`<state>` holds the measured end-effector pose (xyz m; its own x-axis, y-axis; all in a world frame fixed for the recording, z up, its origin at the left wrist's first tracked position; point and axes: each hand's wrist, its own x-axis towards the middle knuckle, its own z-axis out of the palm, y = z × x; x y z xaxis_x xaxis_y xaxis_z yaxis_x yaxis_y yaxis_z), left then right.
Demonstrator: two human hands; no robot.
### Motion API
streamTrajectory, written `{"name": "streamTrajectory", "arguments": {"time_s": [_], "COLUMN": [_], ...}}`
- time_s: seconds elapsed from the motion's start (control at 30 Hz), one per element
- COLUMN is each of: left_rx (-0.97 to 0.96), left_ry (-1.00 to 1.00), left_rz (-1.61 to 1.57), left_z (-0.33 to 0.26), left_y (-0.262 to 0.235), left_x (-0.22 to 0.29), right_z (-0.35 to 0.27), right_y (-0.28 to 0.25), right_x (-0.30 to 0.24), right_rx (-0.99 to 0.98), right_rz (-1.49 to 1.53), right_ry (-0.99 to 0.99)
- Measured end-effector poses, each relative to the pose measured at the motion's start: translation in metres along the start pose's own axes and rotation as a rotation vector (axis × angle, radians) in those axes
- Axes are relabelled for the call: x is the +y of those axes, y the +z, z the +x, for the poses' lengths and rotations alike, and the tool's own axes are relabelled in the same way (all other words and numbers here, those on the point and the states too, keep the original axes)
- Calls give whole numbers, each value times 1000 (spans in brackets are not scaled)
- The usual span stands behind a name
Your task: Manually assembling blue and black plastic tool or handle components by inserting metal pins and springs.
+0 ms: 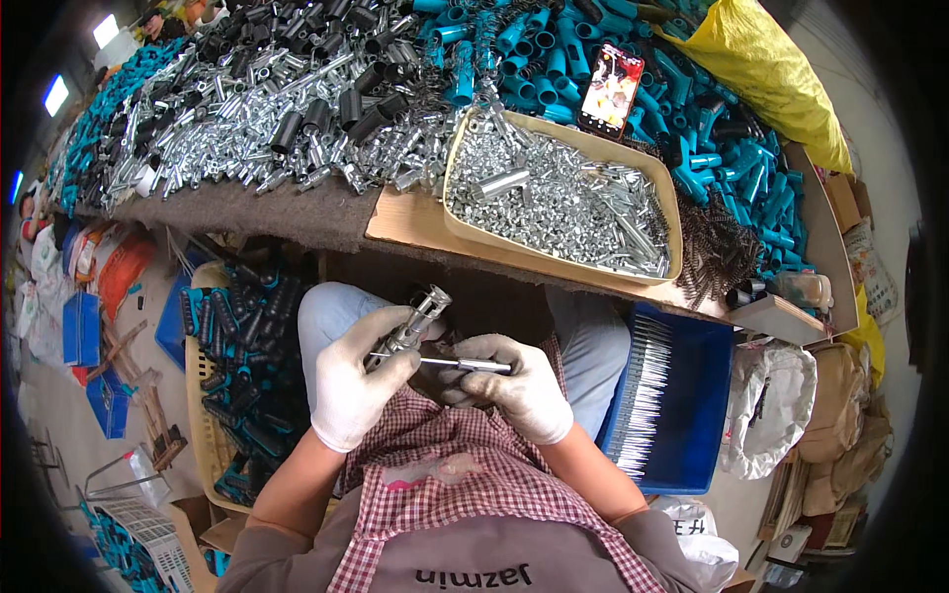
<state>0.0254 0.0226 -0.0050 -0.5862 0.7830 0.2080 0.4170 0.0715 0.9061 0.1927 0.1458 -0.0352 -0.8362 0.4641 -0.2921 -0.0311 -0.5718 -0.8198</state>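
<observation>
Gloved in white, my left hand [358, 378] is closed round a shiny metal cylindrical fitting [427, 314], its slotted end pointing up and away from me. My right hand [529, 387], gloved too, pinches a slim metal rod [484, 366] with a thicker silver sleeve at its right end. The rod lies nearly level, and its thin left end reaches the fingers of my left hand just below the fitting. Whether rod and fitting touch is hidden by those fingers. Both hands are above my lap, over a checked apron [435, 425].
A cream tray [559, 255] of small metal parts stands on the bench edge. Behind it are heaps of silver tubes [227, 128], black sleeves and teal handles [573, 49], with a phone [611, 91]. A blue bin [704, 415] holds pointed rods; a yellow basket [203, 435] holds black-teal handles.
</observation>
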Motion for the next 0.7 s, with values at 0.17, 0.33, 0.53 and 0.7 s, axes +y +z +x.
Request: {"name": "streamTrajectory", "arguments": {"time_s": [0.17, 0.33, 0.53, 0.7], "left_rx": [-49, -37, -89, -66], "left_ry": [-100, -1, -136, 50], "left_rz": [-98, -62, -136, 31], "left_z": [0, 1, 1, -1], "left_y": [2, 4, 2, -4], "left_x": [3, 1, 3, -7], "right_z": [-6, -11, -4, -1], "right_y": [1, 3, -6, -36], "right_x": [-1, 0, 4, -4], "right_rx": [41, 138, 98, 346], "right_rz": [-92, -427, -361, -576], "right_ry": [-51, -217, -132, -327]}}
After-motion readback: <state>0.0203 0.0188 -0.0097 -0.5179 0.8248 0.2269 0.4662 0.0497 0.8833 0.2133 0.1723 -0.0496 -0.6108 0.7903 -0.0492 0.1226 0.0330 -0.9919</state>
